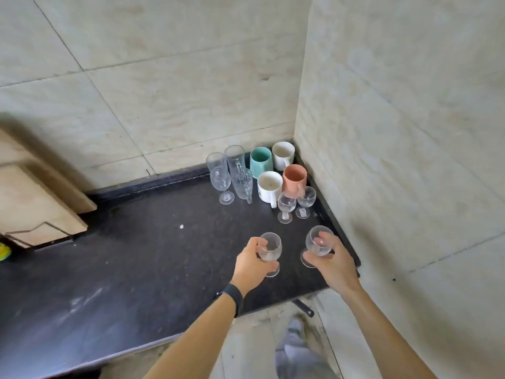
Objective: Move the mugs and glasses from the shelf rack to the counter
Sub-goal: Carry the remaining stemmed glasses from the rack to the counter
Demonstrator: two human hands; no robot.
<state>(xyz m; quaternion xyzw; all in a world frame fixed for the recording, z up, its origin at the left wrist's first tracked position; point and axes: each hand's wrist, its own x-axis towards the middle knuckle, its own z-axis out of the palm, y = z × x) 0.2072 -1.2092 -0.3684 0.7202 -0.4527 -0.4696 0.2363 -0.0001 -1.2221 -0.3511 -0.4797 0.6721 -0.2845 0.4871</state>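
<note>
My left hand [250, 265] grips a small clear stemmed glass [271, 248] by its bowl, just above the black counter [136, 269]. My right hand [332, 259] grips a second small stemmed glass [318, 243] the same way, near the counter's right edge. In the far corner stand a teal mug [261, 162], two white mugs [282, 155] [269, 188], an orange mug [294, 177], two short stemmed glasses [286, 206] [306, 201] and three tall clear glasses [218, 173]. The shelf rack is out of view.
Tiled walls close the counter at the back and right. Wooden boards [35, 198] lean at the left end. A yellow-green object [5, 251] shows at the left frame edge. The floor and my foot [296, 328] lie below the counter's front edge.
</note>
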